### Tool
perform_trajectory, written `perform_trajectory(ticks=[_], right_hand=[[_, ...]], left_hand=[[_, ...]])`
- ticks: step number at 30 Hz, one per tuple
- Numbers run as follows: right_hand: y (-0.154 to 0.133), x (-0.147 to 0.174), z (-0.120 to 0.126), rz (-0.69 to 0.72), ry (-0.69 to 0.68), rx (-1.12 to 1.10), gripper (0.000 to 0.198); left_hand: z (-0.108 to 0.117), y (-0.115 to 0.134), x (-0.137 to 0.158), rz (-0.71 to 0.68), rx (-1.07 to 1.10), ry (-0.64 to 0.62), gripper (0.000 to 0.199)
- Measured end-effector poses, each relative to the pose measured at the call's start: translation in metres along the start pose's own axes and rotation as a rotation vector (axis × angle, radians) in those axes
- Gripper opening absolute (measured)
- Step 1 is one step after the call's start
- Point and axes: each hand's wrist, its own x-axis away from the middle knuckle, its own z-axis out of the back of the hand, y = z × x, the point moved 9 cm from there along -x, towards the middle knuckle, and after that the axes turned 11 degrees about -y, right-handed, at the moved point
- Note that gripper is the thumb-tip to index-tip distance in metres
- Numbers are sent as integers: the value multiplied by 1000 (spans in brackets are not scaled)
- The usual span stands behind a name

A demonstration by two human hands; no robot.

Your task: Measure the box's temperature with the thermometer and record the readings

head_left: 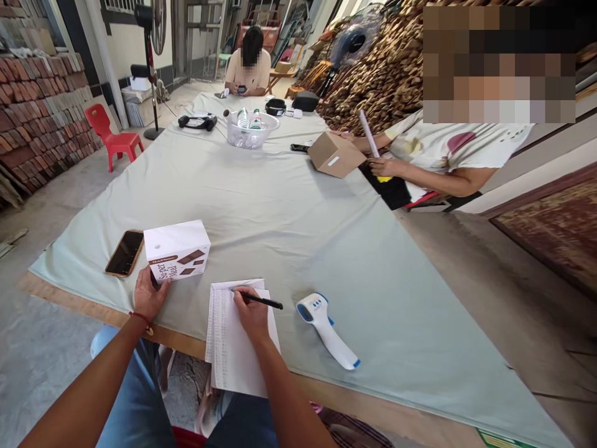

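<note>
A white and brown carton (178, 249) with pictures of brown bars stands on the cloth at the left. My left hand (151, 292) grips its near lower corner, thumb in front and the other fingers partly hidden. Between the fingers of my right hand (252, 314) is a black pen (262, 301), its tip at the top of a sheet of paper (237, 367). The sheets overlap, hang over the table's near edge and bear columns of small writing. A white and blue infrared thermometer (329, 330) lies to the right of the papers.
A phone (124, 253) lies left of the carton. Farther back stand a clear plastic basin (252, 138) with bottles and a cardboard box (334, 155). One person (448, 149) sits at the right holding a pale strip; another (248, 68) sits at the far end.
</note>
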Motion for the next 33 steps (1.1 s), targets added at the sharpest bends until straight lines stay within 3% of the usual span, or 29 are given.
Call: perform_trajectory(ticks=[33], right_hand=[[-5, 1, 2, 13, 31, -10, 19]], left_hand=[[2, 1, 0, 5, 0, -1, 35]])
